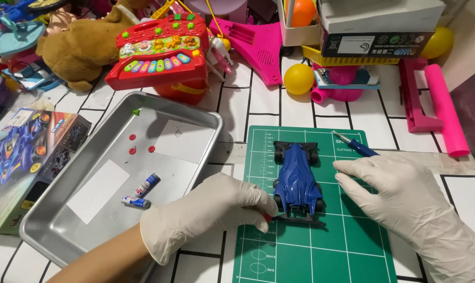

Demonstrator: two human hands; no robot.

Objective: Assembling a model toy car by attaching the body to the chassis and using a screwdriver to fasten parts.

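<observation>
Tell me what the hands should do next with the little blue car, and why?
Probably close the left hand on the blue toy car to steady it. The car sits loose on the green cutting mat, the left hand's fingertips are at its rear wheel, and the right hand lies flat beside it.

Flat toy-car box (25, 157) at far left of counter (353, 112), beside metal tray (54, 230): mostly blue artwork, black and orange patches, green edge. Dark carton (374, 42) at top right, white label patch (353, 46), pale lid (379, 13), standing on yellow base (321, 56).
</observation>
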